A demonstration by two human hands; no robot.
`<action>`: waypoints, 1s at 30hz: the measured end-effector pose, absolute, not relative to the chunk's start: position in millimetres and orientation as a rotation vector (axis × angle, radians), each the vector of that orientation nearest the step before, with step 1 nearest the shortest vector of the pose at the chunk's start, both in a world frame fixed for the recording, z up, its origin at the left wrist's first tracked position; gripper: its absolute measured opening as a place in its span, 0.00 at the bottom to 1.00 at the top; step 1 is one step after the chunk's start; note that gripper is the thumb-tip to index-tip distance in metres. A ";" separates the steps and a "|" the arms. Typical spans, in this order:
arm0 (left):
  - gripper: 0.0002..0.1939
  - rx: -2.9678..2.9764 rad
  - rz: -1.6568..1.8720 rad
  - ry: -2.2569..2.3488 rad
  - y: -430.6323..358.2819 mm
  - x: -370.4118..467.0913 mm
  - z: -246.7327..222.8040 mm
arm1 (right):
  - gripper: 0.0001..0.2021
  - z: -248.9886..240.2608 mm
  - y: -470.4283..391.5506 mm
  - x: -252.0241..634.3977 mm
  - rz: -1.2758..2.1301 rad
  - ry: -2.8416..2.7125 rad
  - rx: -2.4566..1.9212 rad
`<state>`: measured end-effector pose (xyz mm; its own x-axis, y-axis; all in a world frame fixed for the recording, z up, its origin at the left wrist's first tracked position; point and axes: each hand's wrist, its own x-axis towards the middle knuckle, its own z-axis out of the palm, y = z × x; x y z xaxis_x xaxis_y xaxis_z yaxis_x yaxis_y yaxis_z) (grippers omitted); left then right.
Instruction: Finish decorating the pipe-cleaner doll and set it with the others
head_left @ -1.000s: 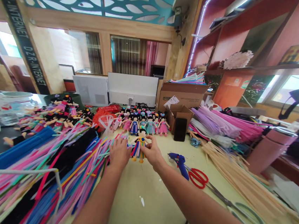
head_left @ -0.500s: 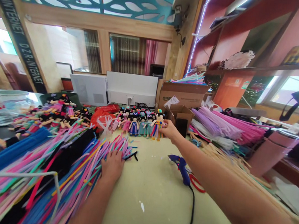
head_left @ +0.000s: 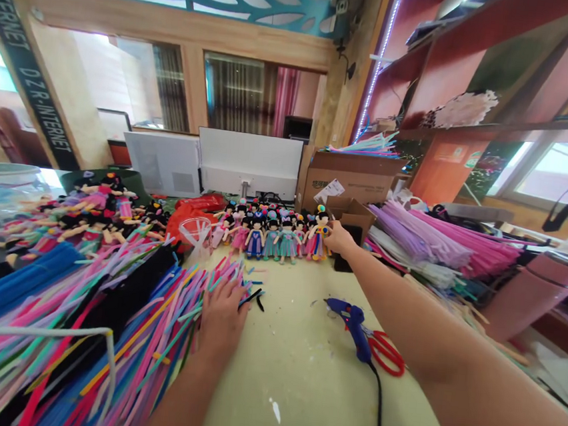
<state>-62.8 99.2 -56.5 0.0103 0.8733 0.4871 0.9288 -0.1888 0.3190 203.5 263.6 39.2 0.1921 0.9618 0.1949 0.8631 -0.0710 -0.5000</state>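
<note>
At the right end of a row of small pipe-cleaner dolls (head_left: pixel 255 236), my right hand (head_left: pixel 340 237) is closed on a doll (head_left: pixel 319 235) with a yellow top and a multicoloured skirt. That doll is upright beside its neighbours. My left hand (head_left: pixel 224 309) lies flat, fingers stretched out, at the edge of a heap of coloured pipe cleaners (head_left: pixel 153 321). Short black pieces (head_left: pixel 258 299) lie just right of its fingertips. A blue glue gun (head_left: pixel 354 323) rests on the table under my right forearm, with red-handled scissors (head_left: pixel 388 354) beside it.
A pile of more dolls (head_left: pixel 97 215) lies at the back left, near a clear plastic cup (head_left: pixel 196 235). Cardboard boxes (head_left: pixel 352 179) stand behind my right hand. Purple and pink pipe-cleaner bundles (head_left: pixel 442 238) and a pink thermos (head_left: pixel 540 294) are at the right.
My right hand has moved slightly right with the yellow-topped doll, opening a view of a pink doll beside it. My left hand's fingers have spread a little. The camera view has shifted slightly.
</note>
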 end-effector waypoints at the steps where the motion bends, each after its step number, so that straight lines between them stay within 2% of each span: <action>1: 0.14 -2.178 -0.961 -1.927 100.6 -64.2 -57.7 | 0.17 38.9 265.9 204.8 0.259 -1.713 -1.990; 9: 0.11 -2.226 -1.144 -1.841 113.4 -72.0 -71.2 | 0.17 29.0 287.3 194.3 0.209 -1.793 -2.136; 19: 0.12 -2.217 -1.149 -1.842 120.2 -78.5 -85.2 | 0.17 17.0 304.0 171.9 0.093 -1.776 -2.181; 30: 0.11 -2.224 -1.165 -1.886 121.0 -77.1 -84.9 | 0.17 8.1 319.3 156.1 0.192 -1.829 -2.222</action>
